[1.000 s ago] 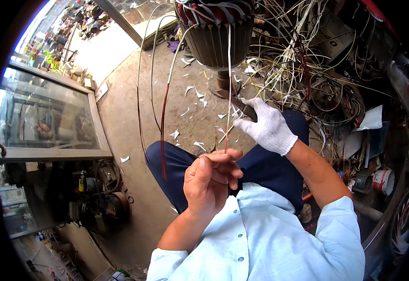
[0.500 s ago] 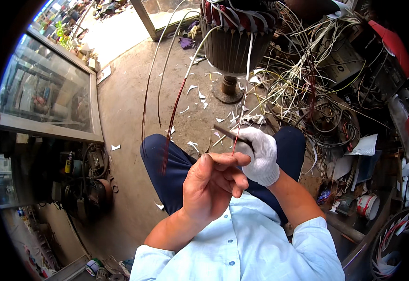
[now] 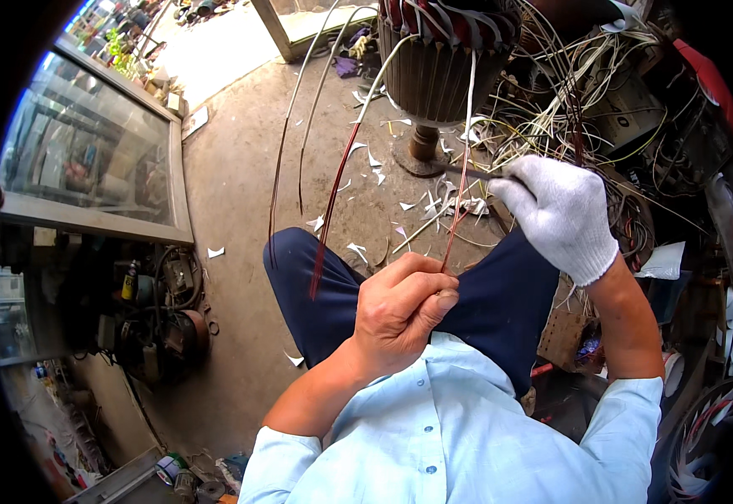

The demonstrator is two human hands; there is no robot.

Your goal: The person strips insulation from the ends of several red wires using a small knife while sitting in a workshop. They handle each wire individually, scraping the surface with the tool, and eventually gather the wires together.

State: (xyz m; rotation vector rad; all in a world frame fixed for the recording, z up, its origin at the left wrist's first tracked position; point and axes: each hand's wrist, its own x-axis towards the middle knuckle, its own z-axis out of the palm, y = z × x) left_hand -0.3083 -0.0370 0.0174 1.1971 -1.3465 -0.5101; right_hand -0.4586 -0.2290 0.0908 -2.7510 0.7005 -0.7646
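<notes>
Bare and curled into a fist, my left hand [image 3: 404, 307] grips the lower end of a reddish-brown winding wire [image 3: 460, 197] in front of my shirt. That wire, in a white sleeve higher up, runs taut down from a slotted motor core [image 3: 438, 84] with wrapped coils on top. My right hand [image 3: 564, 214], in a white knitted glove, is closed round a thin dark metal blade [image 3: 471, 173]. The blade's outer part crosses the wire well above my left fist; whether it touches is unclear. Several other sleeved wire leads [image 3: 333, 197] hang loose to the left.
The core stands on a short round pedestal [image 3: 422, 151]. White paper scraps [image 3: 372, 158] litter the concrete floor. A tangle of cables [image 3: 576, 109] fills the far right. Left are a glass-paned door [image 3: 98, 147] and dark machine parts [image 3: 165, 328].
My left hand has closed from loosely curled fingers into a fist on the wire. My right hand has moved up and right with the blade, away from the left hand.
</notes>
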